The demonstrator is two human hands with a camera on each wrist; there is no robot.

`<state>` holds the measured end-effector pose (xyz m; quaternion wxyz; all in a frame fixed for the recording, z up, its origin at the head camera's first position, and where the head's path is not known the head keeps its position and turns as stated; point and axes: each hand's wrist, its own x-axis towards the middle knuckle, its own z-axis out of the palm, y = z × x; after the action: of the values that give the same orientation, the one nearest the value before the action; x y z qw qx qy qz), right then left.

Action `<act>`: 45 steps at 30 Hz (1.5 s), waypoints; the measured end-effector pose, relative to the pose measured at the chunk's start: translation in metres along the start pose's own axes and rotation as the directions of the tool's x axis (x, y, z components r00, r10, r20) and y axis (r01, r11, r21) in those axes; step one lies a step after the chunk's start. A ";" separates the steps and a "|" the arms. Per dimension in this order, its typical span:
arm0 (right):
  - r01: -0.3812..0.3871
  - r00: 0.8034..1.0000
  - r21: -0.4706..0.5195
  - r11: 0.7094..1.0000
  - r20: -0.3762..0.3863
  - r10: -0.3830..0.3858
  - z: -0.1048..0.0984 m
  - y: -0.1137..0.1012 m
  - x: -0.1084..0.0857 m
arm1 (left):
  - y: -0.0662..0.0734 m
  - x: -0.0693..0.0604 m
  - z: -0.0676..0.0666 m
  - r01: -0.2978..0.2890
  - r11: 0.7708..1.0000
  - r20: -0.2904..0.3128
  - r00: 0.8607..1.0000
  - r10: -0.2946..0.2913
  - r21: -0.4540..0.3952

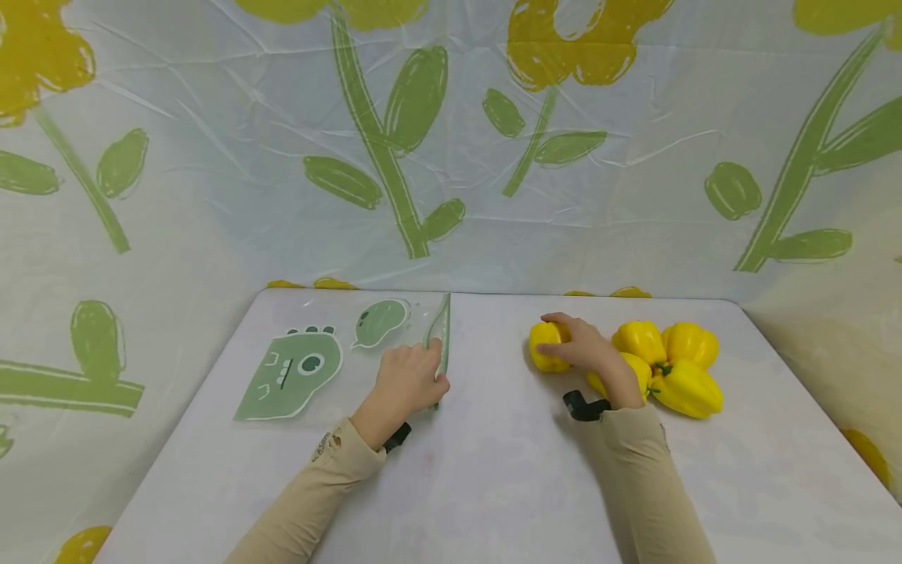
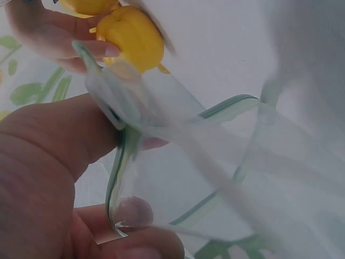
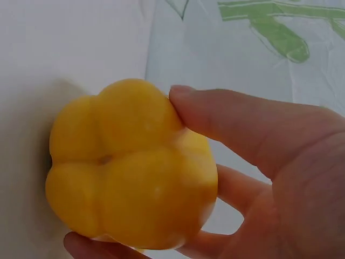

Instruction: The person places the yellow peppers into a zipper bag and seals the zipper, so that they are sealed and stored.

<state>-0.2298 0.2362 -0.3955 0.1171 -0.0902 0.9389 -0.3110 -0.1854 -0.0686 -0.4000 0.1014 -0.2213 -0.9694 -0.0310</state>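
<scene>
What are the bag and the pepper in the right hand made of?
The bag looks like thin, slightly glossy plastic: the table shows through between its green prints. The pepper has a smooth, softly shiny, lobed surface like real skin, but it could be plastic.

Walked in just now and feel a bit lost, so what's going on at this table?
A person's left hand grips the mouth edge of a clear bag with green cartoon prints, lying on the table. Their right hand holds one yellow bell pepper by its sides, apart from the bag. Four more peppers sit clustered by the right wrist; none shows inside the bag.
</scene>
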 end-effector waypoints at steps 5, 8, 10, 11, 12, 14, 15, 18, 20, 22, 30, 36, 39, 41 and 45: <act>-0.036 0.999 0.044 0.998 0.012 0.036 0.004 0.002 0.002 | 0.000 0.000 -0.001 0.003 1.000 0.008 1.000 -0.003 -0.009; -0.060 0.998 0.069 0.996 0.025 0.058 0.005 0.002 0.002 | 0.001 -0.001 -0.001 0.003 1.000 0.009 1.000 -0.003 -0.011; -0.070 0.997 0.082 0.994 0.041 0.067 0.006 0.001 0.003 | 0.001 -0.001 -0.001 0.002 1.000 0.006 1.000 -0.002 -0.013; -0.070 0.997 0.084 0.994 0.046 0.067 0.006 0.001 0.003 | 0.001 -0.001 -0.001 0.001 1.000 0.004 1.000 -0.001 -0.013; -0.071 0.996 0.084 0.994 0.051 0.067 0.007 0.000 0.003 | 0.001 -0.001 -0.001 0.000 1.000 0.002 1.000 0.000 -0.014; -0.072 0.996 0.081 0.994 0.058 0.067 0.008 -0.002 0.004 | 0.001 -0.001 -0.001 0.001 1.000 0.001 1.000 -0.001 -0.018; -0.070 0.996 0.082 0.994 0.060 0.066 0.009 -0.003 0.005 | 0.001 -0.001 -0.001 0.002 1.000 0.004 1.000 -0.002 -0.020; -0.081 0.995 0.093 0.992 0.065 0.075 0.012 -0.006 0.006 | 0.000 0.000 -0.001 0.008 1.000 0.018 1.000 -0.008 -0.028; -0.099 0.993 0.123 0.988 0.075 0.090 0.014 -0.007 0.007 | 0.000 0.000 -0.001 0.011 1.000 0.026 1.000 -0.010 -0.029; -0.120 0.991 0.156 0.980 0.085 0.107 0.016 -0.008 0.008 | 0.000 0.000 -0.001 0.009 0.999 0.024 1.000 -0.009 -0.032; -0.102 0.995 0.410 0.906 0.052 0.089 0.025 -0.013 0.017 | 0.000 -0.001 -0.001 -0.011 1.000 -0.023 1.000 0.011 -0.028; 0.003 0.997 0.748 0.663 0.046 -0.057 0.038 -0.031 0.034 | -0.001 0.000 -0.001 -0.008 0.999 -0.013 1.000 0.007 -0.041; 0.046 0.989 0.845 0.532 0.035 -0.141 0.051 -0.040 0.045 | -0.001 0.000 -0.003 -0.005 0.999 -0.007 1.000 0.004 -0.049; 0.056 0.985 0.876 0.479 0.030 -0.171 0.062 -0.045 0.052 | -0.001 0.000 -0.004 -0.004 0.999 -0.005 1.000 0.004 -0.051; 0.071 0.979 0.883 0.464 0.027 -0.201 0.082 -0.052 0.062 | 0.000 0.000 -0.004 0.003 0.999 0.017 1.000 -0.002 -0.048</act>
<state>-0.2618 0.1338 -0.4385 0.1808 -0.1115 0.6272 -0.7494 -0.1850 -0.0691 -0.3955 0.0877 -0.2228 -0.9695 -0.0523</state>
